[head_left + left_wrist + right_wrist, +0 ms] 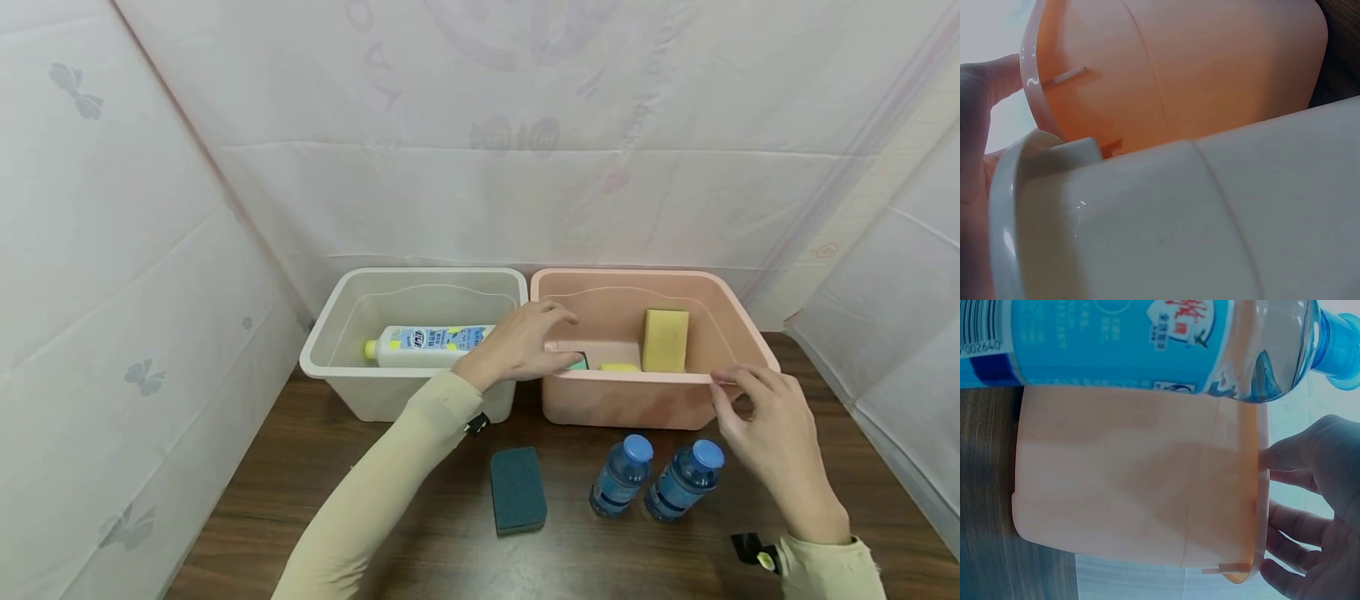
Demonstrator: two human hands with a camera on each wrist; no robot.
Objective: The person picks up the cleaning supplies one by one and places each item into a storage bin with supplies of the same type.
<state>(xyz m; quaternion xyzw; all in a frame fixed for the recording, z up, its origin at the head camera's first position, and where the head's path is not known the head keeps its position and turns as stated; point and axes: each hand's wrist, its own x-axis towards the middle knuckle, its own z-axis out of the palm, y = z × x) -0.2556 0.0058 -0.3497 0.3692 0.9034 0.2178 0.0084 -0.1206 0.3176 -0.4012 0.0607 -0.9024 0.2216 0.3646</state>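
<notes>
My left hand [517, 346] reaches over the front corners where the two bins meet. Its fingers are loosely bent, and one touches the pink bin's rim in the left wrist view. At the pink plastic bin's [622, 404] front right corner, my right hand [776, 417] holds the rim between thumb and fingers. Inside that bin a yellow sponge [666, 342] stands upright, a second yellow sponge [618, 367] shows partly, and a green piece [579, 362] is mostly hidden. The off-white bin [420, 387] holds a white bottle with a yellow cap [427, 346] on its side.
Two small blue-capped bottles [621, 477] [684, 482] stand before the pink bin; one fills the top of the right wrist view. A dark green scouring sponge [518, 492] lies left of them on the brown wooden table [420, 533]. Pale printed sheets [435, 200] hang behind and beside.
</notes>
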